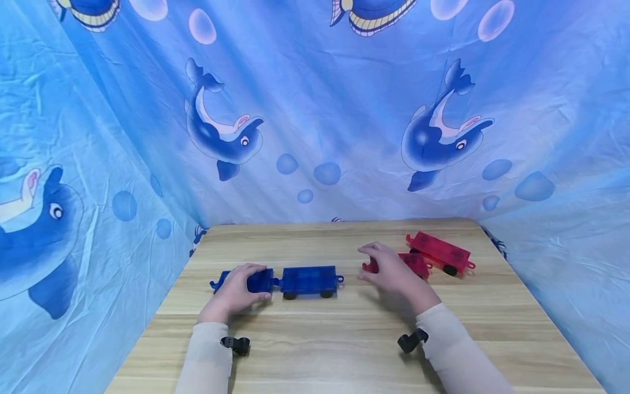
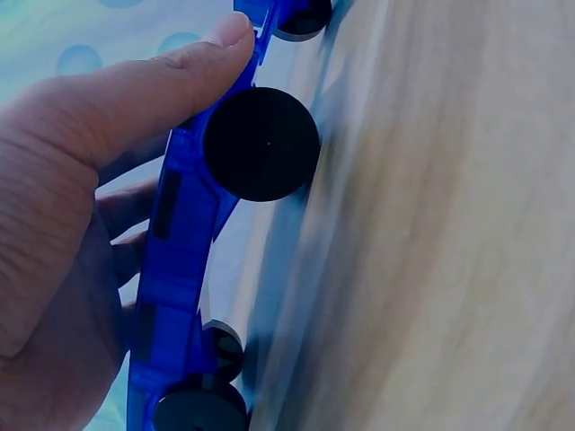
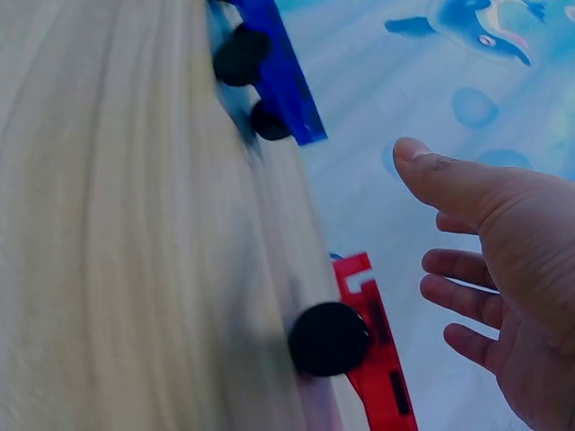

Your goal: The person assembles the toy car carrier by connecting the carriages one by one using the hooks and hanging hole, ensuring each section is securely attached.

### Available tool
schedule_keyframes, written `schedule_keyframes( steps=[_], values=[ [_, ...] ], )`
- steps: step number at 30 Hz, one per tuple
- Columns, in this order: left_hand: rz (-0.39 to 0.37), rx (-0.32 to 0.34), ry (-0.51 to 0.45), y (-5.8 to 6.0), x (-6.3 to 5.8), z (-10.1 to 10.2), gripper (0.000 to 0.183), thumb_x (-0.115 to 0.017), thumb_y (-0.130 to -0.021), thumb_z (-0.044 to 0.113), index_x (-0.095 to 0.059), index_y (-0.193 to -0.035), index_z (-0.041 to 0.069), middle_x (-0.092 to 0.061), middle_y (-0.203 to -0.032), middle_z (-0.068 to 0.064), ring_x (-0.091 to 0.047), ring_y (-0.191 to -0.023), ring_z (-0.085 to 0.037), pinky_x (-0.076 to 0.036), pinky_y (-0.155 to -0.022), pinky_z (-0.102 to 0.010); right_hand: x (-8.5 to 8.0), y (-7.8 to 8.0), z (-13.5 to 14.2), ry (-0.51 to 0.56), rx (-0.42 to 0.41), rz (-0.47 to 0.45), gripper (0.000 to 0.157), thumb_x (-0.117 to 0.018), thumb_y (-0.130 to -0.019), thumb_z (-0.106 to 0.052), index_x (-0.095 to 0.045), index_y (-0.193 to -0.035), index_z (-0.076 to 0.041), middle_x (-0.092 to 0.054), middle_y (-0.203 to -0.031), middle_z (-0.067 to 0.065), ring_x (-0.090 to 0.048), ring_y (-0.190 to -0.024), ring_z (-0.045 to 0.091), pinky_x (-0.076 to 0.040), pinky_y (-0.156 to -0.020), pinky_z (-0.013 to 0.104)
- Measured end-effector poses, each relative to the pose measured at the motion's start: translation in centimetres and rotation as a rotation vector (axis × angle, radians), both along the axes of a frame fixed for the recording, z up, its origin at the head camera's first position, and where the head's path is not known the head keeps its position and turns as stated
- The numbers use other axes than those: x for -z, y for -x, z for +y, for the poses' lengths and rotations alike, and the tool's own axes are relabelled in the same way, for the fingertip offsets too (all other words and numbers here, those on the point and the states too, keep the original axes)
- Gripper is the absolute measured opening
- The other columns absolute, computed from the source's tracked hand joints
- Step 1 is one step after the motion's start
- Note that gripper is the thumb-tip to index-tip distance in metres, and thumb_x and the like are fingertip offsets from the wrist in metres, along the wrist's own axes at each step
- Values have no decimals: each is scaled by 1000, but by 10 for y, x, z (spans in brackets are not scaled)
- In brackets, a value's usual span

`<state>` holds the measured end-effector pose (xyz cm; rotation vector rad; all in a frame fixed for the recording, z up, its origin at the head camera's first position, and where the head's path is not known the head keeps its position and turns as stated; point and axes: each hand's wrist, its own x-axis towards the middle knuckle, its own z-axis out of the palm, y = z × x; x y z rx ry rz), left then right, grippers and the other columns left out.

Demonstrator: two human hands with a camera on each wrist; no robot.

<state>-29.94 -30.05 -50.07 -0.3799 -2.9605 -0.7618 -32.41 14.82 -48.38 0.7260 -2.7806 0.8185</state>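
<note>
Two blue toy train wagons sit end to end on the table, joined by hook and ring. My left hand [image 1: 231, 295] holds the left blue wagon [image 1: 261, 280], thumb on the near side and fingers over the far side. The right blue wagon [image 1: 309, 280] stands free of both hands, its ring pointing right. My right hand [image 1: 391, 271] hovers above the near red wagon [image 1: 417, 265], thumb and fingers spread apart. In the right wrist view, the red wagon's hook end [image 3: 358, 269] shows beside the hand, with a gap between them.
Another red wagon [image 1: 441, 253] stands slanted behind the near one, at the right back of the wooden table [image 1: 325, 345]. A blue curtain [image 1: 325, 109] printed with dolphins hangs behind the table and along both sides.
</note>
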Motion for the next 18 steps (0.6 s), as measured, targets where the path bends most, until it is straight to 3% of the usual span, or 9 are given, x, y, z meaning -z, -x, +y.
schedule_keyframes(
  steps=[10, 14, 18],
  values=[
    [-28, 11, -54, 1, -8, 0, 85, -87, -83, 54, -51, -156, 28, -43, -163, -10, -23, -153, -49, -31, -112, -74, -6, 2, 20, 46, 63, -40, 73, -86, -87, -43, -59, -150, -18, -56, -146, 7, -50, -139, 35, -44, -111, 59],
    [16, 50, -114, 5, -15, 2, 85, -82, -86, 58, -49, -158, 25, -42, -162, -14, -33, -149, -46, -36, -110, -72, -5, 5, 28, 48, 84, -29, 74, -87, -87, -43, -59, -150, -17, -56, -147, 11, -48, -139, 40, -42, -111, 63],
    [69, 70, -161, 11, -22, 7, 80, -81, -89, 55, -49, -158, 28, -45, -160, -10, -37, -148, -43, -37, -110, -71, -6, 7, 35, 44, 98, -27, 75, -87, -87, -41, -58, -151, -14, -55, -149, 16, -46, -141, 44, -39, -112, 66]
  ],
)
